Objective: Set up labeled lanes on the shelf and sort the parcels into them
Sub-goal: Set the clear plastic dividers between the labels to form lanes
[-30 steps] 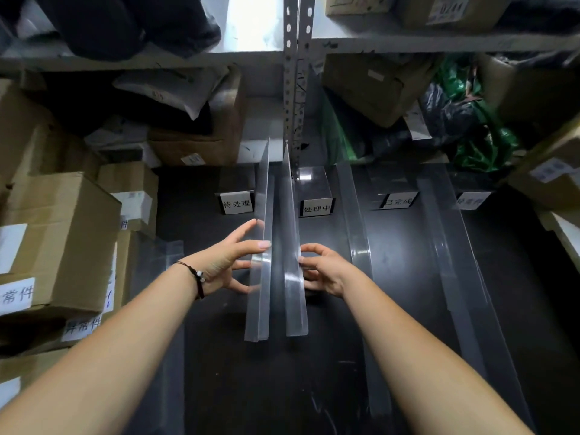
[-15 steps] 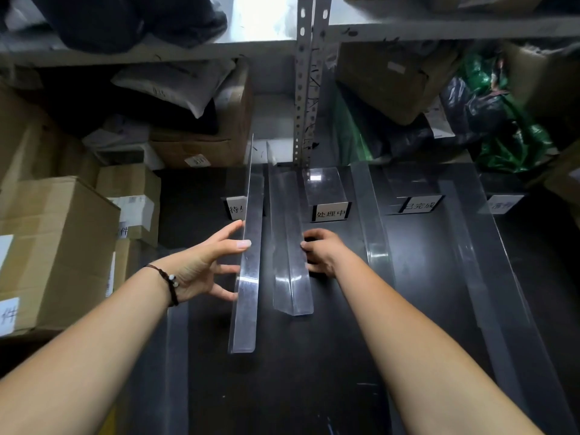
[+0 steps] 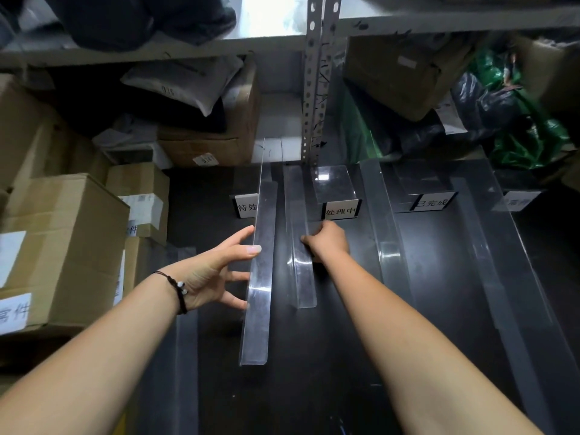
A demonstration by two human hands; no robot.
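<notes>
Both clear dividers stand on the shelf [image 3: 439, 293] just left of the 处理中 sign [image 3: 341, 211]. Left hand [image 3: 213, 271], fingers spread wide, touches the farther divider [image 3: 262, 277]. Right hand [image 3: 329, 243], right in front of the sign, has its fingers curled against the nearer divider [image 3: 298, 246]; whether it's actually gripping, can't tell.

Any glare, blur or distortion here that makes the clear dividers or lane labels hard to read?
Head view: dim overall, with a blown-out bright patch at top centre; glare spots on the clear label stand and left divider; the 处理中 label reads sharp, the far-right label is blurred; wide-angle stretch toward the corners.
</notes>
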